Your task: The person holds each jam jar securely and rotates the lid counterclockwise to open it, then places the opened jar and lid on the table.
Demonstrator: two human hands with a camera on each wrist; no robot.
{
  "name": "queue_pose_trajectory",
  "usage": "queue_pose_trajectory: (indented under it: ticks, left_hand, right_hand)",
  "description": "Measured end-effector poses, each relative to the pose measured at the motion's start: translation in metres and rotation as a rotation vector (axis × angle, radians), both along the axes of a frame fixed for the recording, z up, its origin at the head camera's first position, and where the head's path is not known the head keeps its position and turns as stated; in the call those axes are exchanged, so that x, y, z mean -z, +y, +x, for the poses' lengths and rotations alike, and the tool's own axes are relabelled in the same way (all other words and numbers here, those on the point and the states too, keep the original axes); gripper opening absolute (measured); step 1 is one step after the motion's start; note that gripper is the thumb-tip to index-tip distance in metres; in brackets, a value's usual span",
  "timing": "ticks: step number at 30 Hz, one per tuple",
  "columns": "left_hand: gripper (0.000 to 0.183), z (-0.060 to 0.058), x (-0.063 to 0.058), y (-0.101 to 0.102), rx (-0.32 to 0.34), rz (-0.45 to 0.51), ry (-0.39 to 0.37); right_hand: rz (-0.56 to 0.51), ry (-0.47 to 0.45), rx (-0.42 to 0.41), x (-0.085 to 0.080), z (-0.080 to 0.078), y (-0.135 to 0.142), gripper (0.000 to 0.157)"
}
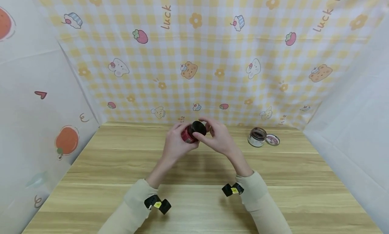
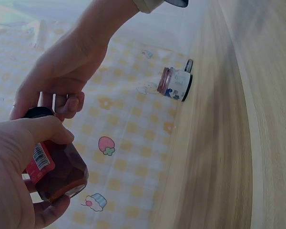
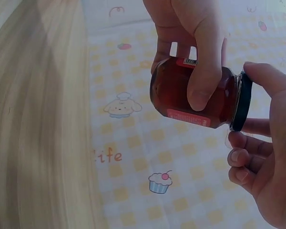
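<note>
A glass jar (image 3: 174,93) with dark red contents, a red label and a black lid (image 3: 243,102) is held up over the table, tilted on its side. My left hand (image 1: 177,143) grips the jar's body, with thumb and fingers wrapped around it in the left wrist view. At the lid, my right hand (image 1: 219,136) pinches the rim between thumb and fingers, its other fingers curled below in the right wrist view. The lid sits on the jar's mouth.
An open glass jar (image 1: 257,138) with a white label and dark residue stands at the right back of the wooden table (image 1: 200,207). Its round lid (image 1: 272,139) lies beside it, underside up. A yellow checked cloth (image 1: 209,88) hangs behind the table.
</note>
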State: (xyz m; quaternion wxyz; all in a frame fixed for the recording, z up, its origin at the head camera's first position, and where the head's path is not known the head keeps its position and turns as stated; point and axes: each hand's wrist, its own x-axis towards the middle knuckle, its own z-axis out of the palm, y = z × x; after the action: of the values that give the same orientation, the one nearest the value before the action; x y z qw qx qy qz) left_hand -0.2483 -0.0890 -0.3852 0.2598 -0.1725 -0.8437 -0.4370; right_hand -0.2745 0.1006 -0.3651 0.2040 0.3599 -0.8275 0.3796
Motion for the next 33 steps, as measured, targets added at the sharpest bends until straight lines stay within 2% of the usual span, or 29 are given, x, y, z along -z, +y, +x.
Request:
queue_pose_trajectory:
  ticks: [14, 23, 33]
  left_hand:
    - [0.054, 0.006, -0.005, 0.009, 0.069, -0.005, -0.036]
    - [0.051, 0.007, -0.01, 0.012, 0.11, -0.032, -0.039]
    - [0.046, 0.009, -0.014, 0.017, 0.171, 0.009, -0.114]
  right_hand:
    - [-0.101, 0.023, -0.098, -0.001, 0.002, 0.013, 0.036]
    - [-0.166, 0.069, -0.099, 0.001, 0.002, 0.016, 0.036]
    - [-0.191, 0.082, -0.076, 0.002, 0.006, 0.024, 0.034]
